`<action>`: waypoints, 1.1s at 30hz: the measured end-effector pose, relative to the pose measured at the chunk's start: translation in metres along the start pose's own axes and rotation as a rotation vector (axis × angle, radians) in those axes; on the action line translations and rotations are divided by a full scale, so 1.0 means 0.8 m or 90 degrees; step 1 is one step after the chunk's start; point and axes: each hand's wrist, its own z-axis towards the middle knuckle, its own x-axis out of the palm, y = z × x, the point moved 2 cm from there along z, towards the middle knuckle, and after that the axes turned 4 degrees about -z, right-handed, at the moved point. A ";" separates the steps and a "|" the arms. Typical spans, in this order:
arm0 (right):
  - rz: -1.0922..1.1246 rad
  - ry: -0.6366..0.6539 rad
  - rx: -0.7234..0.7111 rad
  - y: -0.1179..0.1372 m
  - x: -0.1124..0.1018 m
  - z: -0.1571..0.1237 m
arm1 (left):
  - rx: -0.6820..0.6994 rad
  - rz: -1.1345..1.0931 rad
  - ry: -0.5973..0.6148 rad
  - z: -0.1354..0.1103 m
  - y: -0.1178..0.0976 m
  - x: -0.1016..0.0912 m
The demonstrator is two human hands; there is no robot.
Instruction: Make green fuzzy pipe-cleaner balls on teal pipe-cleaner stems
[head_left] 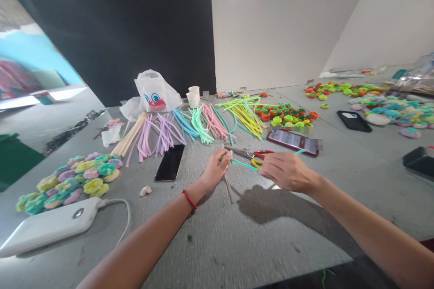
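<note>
Between my two hands a green pipe cleaner [244,164] is stretched just above the grey table. My left hand [215,169], with a red bracelet at its wrist, pinches one end. The other end runs into the closed fingers of my right hand [285,170], and a short green tip sticks out behind it. Scissors [241,152] with red handles lie just beyond the pipe cleaner, partly hidden by my right hand. Beside them shows a yellow handle [257,162] whose tool I cannot make out. Below my left hand a thin stick [229,189] lies on the table.
Pipe cleaners in purple [166,133], pink [217,122] and yellow [246,115] fan out behind. Fuzzy pastel pieces [73,180] and a white power bank [50,226] sit left. Two phones, one dark [170,162], one lit [293,141], flank my hands. Orange-green pieces [286,115] lie right.
</note>
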 end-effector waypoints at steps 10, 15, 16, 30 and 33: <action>-0.022 -0.122 -0.072 0.008 -0.011 -0.002 | -0.055 -0.092 -0.016 -0.007 -0.004 0.011; -0.040 -0.153 -0.083 0.009 -0.016 0.000 | -0.051 -0.113 -0.034 -0.007 -0.011 0.011; -0.044 -0.154 -0.083 0.010 -0.017 0.001 | -0.036 -0.114 -0.047 -0.006 -0.013 0.010; -0.114 -0.106 0.072 -0.018 -0.007 -0.013 | 0.038 -0.024 -0.014 -0.004 -0.015 0.012; -0.158 -0.056 0.092 -0.013 -0.001 -0.007 | 0.037 0.013 0.023 -0.007 -0.016 0.016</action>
